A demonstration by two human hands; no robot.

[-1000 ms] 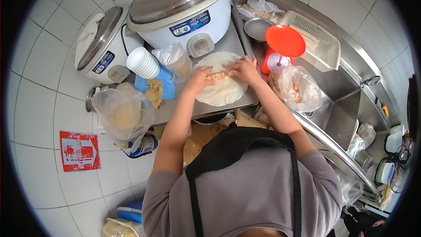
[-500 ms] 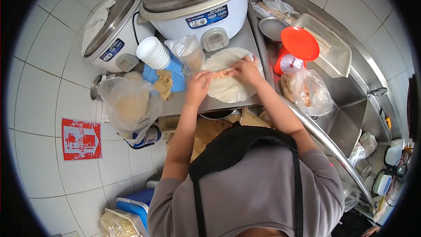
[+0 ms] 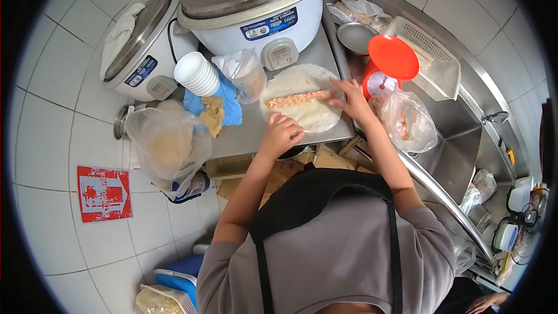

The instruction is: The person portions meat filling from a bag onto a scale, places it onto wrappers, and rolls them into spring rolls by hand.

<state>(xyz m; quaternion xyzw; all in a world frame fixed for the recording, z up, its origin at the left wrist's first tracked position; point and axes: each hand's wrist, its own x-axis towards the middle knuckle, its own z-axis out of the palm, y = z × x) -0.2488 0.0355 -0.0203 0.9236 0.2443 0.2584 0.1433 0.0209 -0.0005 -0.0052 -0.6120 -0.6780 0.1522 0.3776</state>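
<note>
A round, thin pale wrapper lies spread on the steel counter, with a long strip of pinkish minced filling across its middle. My left hand is at the wrapper's near left edge, fingers curled and closed on that edge. On the right side, my right hand has its fingers apart, the thumb touching the wrapper close to the filling's right end. A small fleck of filling sits above the strip.
Behind the wrapper stands a large rice cooker, with another cooker to its left. Stacked white cups, a blue cloth and a plastic bag are left. A red scale and sink lie right.
Both hands have come away from the filling: the left moved down to the wrapper's near edge, the right outward to its right side. The filling now shows as a longer, full strip.
</note>
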